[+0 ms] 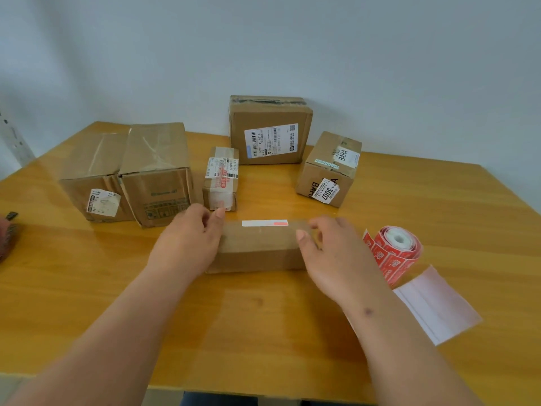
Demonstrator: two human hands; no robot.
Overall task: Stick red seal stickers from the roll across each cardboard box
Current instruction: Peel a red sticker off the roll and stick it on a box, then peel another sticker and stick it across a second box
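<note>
We hold a long, flat cardboard box (259,247) between our two hands at the near middle of the wooden table (439,218). Our left hand (190,238) wraps its curled fingers over the box's left end, thumb up at the far corner. Our right hand (330,253) curls round the right end, thumb lying on the top face. The box lies lengthwise between the two grips, its plain brown top showing a faint crease and a narrow white strip with a red tip (265,223) along the far edge.

Just to the right of our right hand lies the roll of red seal stickers (395,249), on its side, its white core facing up, with a loose tail of glossy pale backing paper (436,306) trailing toward us.

Further back stand five more cartons: two larger taped ones (128,171) touching each other on the left, a small narrow one (221,178) with printed labels, a squarish one (269,133) against the wall with a white shipping label, and a tilted one (329,168) marked 3007. The tabletop is smooth, orange-toned wood grain with a light sheen.
</note>
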